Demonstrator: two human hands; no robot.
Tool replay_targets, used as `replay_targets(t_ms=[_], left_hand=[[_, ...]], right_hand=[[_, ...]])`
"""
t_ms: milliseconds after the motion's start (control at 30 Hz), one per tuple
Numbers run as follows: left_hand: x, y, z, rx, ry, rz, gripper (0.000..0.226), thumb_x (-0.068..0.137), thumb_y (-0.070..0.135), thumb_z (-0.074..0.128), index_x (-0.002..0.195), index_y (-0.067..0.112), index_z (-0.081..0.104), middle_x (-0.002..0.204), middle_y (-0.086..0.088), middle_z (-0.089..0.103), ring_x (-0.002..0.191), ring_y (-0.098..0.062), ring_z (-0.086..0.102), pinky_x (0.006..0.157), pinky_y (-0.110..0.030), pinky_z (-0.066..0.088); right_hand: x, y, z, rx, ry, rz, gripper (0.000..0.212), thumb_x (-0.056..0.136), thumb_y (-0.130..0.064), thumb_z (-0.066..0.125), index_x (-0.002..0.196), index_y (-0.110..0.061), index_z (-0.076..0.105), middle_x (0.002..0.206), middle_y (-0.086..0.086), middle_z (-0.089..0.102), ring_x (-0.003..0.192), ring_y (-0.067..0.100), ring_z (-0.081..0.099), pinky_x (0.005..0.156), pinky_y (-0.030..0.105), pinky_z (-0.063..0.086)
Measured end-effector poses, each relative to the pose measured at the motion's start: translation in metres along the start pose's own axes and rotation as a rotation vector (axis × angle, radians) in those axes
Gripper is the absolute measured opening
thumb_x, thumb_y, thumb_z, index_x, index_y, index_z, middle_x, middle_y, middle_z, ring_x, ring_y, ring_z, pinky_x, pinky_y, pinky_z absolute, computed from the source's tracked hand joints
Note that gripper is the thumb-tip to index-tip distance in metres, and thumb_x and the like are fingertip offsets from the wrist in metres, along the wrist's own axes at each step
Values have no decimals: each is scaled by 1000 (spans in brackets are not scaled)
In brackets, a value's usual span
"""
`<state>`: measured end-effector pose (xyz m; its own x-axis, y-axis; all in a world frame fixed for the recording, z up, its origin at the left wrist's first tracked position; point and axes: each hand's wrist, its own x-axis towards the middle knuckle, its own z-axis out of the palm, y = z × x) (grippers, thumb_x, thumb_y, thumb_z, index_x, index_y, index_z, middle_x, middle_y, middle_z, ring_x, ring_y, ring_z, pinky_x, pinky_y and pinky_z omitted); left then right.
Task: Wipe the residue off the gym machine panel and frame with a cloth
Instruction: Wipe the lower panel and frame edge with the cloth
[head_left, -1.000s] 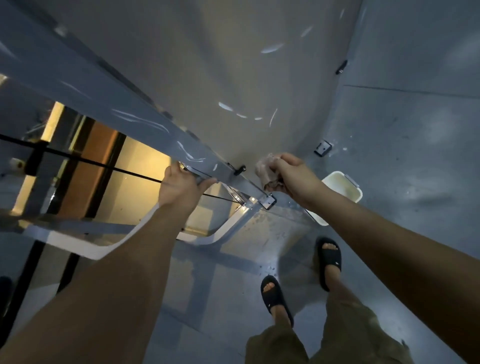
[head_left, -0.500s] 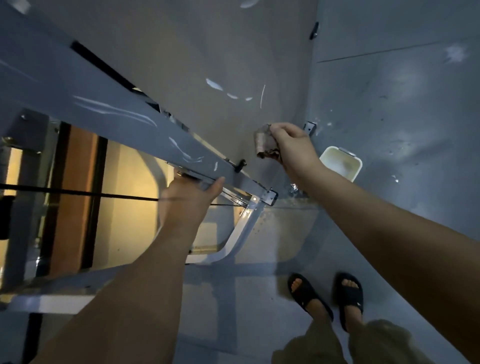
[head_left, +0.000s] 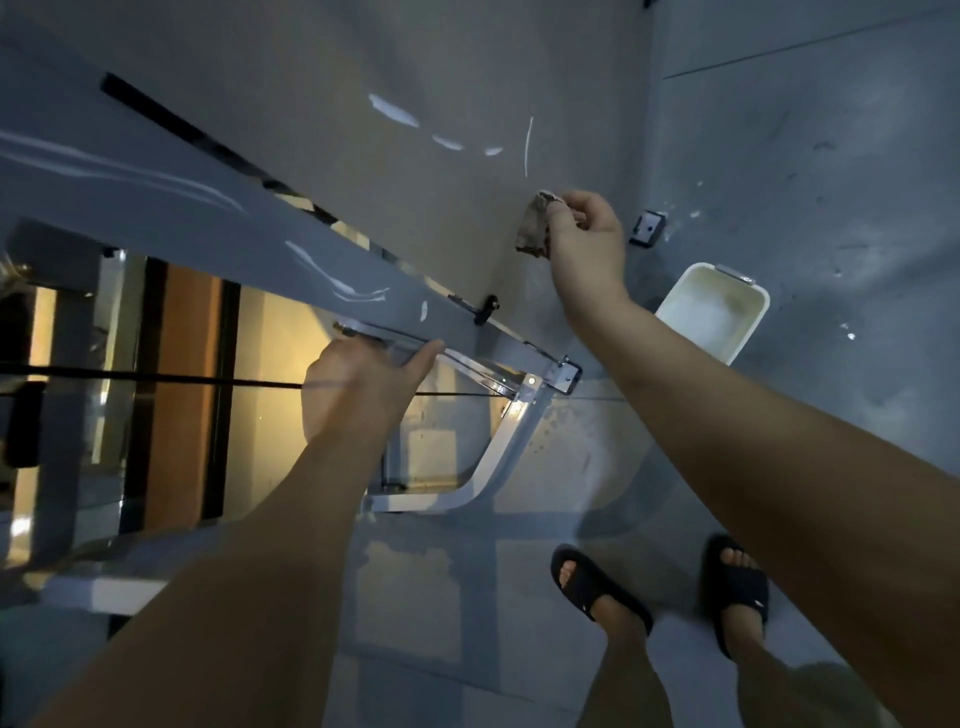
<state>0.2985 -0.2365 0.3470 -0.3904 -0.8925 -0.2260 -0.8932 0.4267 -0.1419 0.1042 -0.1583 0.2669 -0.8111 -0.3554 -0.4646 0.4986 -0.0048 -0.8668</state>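
Note:
The machine's grey panel (head_left: 363, 78) fills the upper middle and carries white residue streaks (head_left: 394, 110), with a thin vertical one just above the cloth. My right hand (head_left: 587, 239) pinches a crumpled brownish cloth (head_left: 535, 226) against the panel's lower part. A slanted grey frame beam (head_left: 218, 223) runs from upper left to lower centre with more white smears (head_left: 358, 293). My left hand (head_left: 363, 379) grips the beam's lower edge beside a clear plate and metal bracket (head_left: 563, 376).
A white plastic tub (head_left: 711, 312) stands on the grey floor right of the panel, near a small floor bracket (head_left: 648, 228). A black cable (head_left: 156, 376) crosses behind my left hand. My feet in black slides (head_left: 597, 582) stand on the floor below.
My right hand has lifted the cloth up the panel toward the white streaks. The view has shifted, and my feet have stepped rightward. My left hand keeps its grip on the beam.

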Motion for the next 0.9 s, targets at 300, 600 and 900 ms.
replay_targets(t_ms=[300, 600, 900], left_hand=[[0, -1, 2, -20, 17, 5, 62, 83, 87, 47, 67, 26, 49, 80, 1, 63, 81, -20, 63, 75, -29, 51], [-1, 0, -1, -12, 34, 57, 58, 87, 81, 47, 82, 25, 60, 89, -1, 67, 89, -24, 65, 74, -29, 46], [-3, 5, -7, -6, -9, 13, 59, 87, 80, 47, 62, 26, 45, 68, 5, 49, 77, -22, 57, 69, -29, 45]], right_hand=[[-2, 6, 29, -91, 39, -202, 6, 95, -20, 68, 89, -21, 65, 106, -1, 56, 86, -3, 63, 87, 28, 56], [-2, 17, 26, -218, -28, -263, 15, 91, -42, 64, 79, -33, 60, 93, 10, 68, 85, 23, 68, 80, 46, 58], [-5, -3, 28, -213, -21, -267, 14, 90, -32, 68, 80, -31, 60, 98, 7, 61, 84, 23, 67, 81, 42, 58]])
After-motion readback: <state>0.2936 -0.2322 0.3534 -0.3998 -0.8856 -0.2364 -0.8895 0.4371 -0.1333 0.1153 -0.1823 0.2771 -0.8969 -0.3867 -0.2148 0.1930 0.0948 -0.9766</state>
